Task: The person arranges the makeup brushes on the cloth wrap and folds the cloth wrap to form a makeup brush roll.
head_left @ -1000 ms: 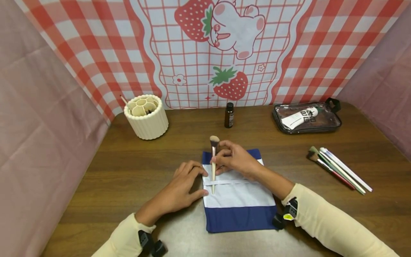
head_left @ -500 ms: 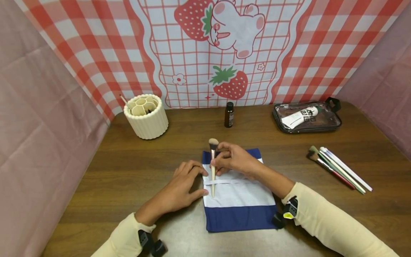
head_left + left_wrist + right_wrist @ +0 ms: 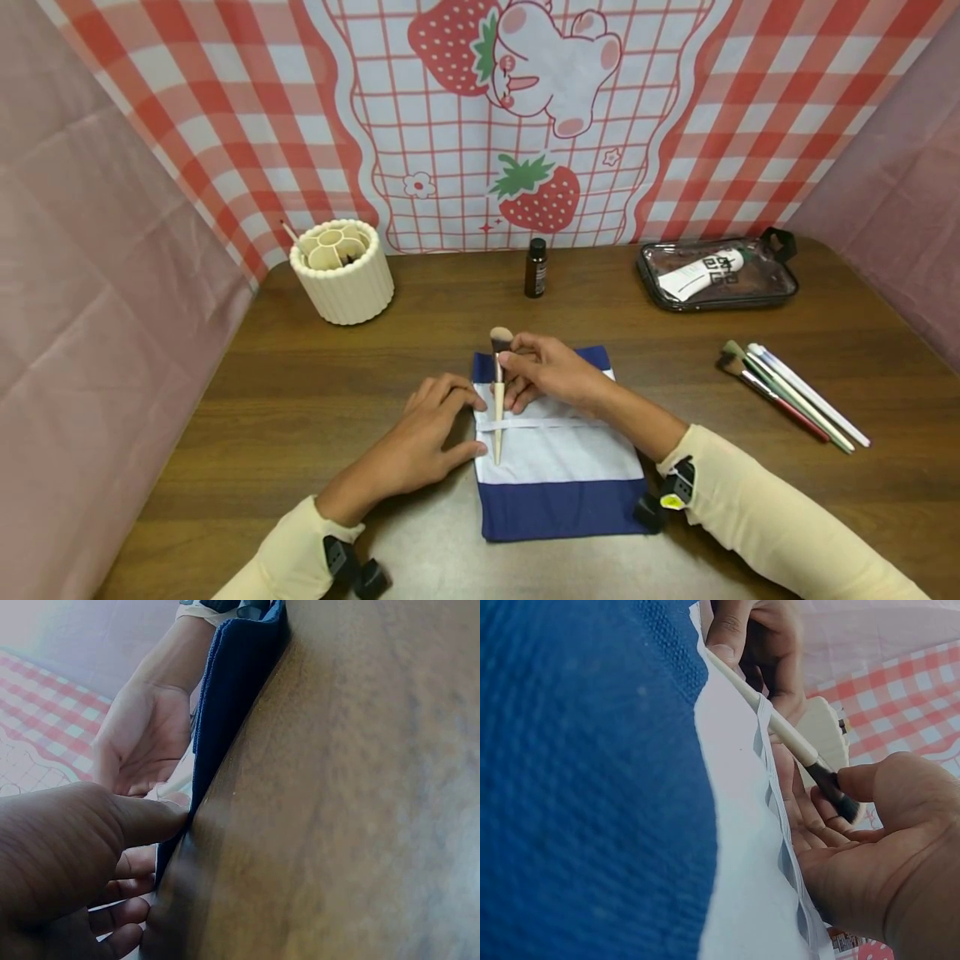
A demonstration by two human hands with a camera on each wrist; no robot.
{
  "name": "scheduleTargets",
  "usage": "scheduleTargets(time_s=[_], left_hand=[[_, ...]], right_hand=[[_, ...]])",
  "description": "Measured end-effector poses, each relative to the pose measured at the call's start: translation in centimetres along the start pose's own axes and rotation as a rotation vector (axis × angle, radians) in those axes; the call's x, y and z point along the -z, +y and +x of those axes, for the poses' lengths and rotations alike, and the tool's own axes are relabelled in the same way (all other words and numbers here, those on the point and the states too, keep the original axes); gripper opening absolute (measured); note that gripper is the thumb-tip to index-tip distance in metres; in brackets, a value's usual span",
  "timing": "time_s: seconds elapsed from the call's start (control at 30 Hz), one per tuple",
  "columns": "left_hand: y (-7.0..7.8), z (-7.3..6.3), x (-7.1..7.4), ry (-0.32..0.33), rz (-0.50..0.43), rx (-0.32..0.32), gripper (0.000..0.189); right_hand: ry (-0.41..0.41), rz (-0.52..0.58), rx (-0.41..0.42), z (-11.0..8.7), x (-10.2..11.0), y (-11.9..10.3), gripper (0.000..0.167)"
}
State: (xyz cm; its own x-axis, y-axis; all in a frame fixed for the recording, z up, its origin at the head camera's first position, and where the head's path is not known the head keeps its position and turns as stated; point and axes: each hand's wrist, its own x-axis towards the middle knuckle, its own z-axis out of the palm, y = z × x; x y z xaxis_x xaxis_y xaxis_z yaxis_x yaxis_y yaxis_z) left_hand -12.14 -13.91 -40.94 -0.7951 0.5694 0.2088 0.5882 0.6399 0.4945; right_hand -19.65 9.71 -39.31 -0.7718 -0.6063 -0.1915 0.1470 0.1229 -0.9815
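A makeup brush (image 3: 498, 404) with a pale handle, dark ferrule end and tan-tipped bristles lies along the left side of a blue-and-white fabric brush roll (image 3: 558, 510). Its handle runs under the white elastic band (image 3: 551, 423), tip pointing toward me. My right hand (image 3: 551, 371) pinches the brush near the bristles between thumb and fingers, seen close in the right wrist view beside the bristle head (image 3: 847, 808). My left hand (image 3: 431, 429) rests at the roll's left edge, thumb and fingertips on the cloth; in the left wrist view its thumb (image 3: 150, 819) presses the blue edge.
On the right lie several slim brushes (image 3: 795, 400). Behind them is a clear pouch (image 3: 656, 296) holding a white tube (image 3: 701, 275). A small dark bottle (image 3: 535, 271) stands at the back centre, and a cream ribbed holder (image 3: 345, 287) at the back left.
The brush has slid a little toward me under the elastic band. My right thumb has shifted up from the handle toward the bristles. The left hand stays in place.
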Motion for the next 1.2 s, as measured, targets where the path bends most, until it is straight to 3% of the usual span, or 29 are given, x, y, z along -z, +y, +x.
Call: scheduleTargets(time_s=[0.3, 0.73, 1.2], left_hand=[[-0.01, 0.04, 0.04, -0.006, -0.005, 0.004, 0.046], [0.01, 0.04, 0.11, -0.009, -0.001, -0.002, 0.045], [-0.09, 0.02, 0.03, 0.004, 0.003, -0.013, 0.044]], right_hand=[[0.016, -0.179, 0.007, 0.05, 0.11, 0.09, 0.033], [-0.045, -0.252, -0.081, -0.37, 0.54, -0.10, 0.037], [-0.091, -0.363, -0.097, -0.51, 0.60, -0.23, 0.032]])
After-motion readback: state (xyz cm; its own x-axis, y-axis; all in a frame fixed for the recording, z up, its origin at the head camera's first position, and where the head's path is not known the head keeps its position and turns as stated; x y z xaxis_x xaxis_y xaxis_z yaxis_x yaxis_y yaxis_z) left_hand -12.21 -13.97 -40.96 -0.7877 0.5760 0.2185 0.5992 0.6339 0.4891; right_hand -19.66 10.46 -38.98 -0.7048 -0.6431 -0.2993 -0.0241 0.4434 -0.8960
